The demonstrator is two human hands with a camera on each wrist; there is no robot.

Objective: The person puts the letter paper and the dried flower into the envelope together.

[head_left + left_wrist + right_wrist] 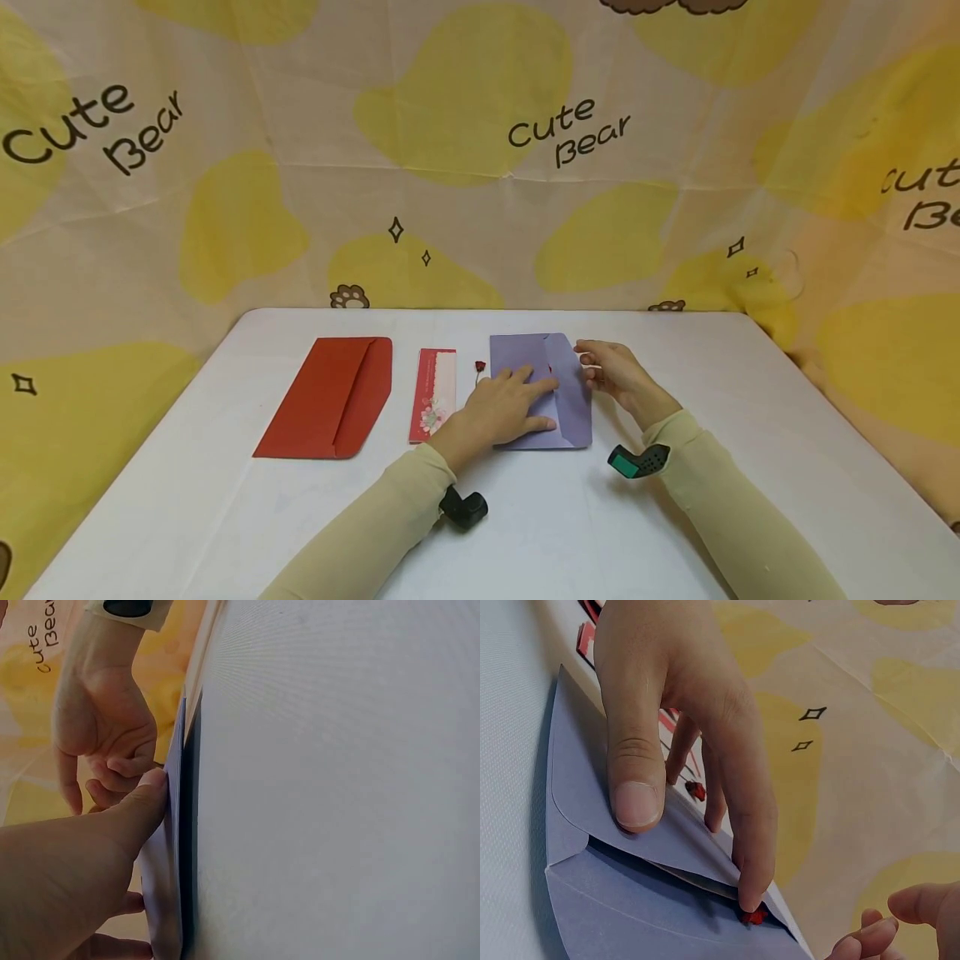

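My left hand (pixel 501 408) lies across a purple envelope (pixel 573 408), its fingers spread and pressing on it. In the right wrist view the envelope (pixel 592 900) gapes at its opening. A small red dried flower (pixel 754 916) shows in that opening, beneath the tip of my left index finger. My right hand (pixel 618 379) hovers just past the envelope's right edge, fingers loosely bent, with nothing visible in it. Another red flower (pixel 480 365) on a thin stem lies left of the envelope, partly hidden by my left hand.
A pink and white card (pixel 442 375) with printed flowers lies left of the purple envelope. Farther left is a red envelope (pixel 315 408) with its flap side showing. All rest on a white table (pixel 525 533), with a patterned cloth (pixel 465 100) hanging behind it.
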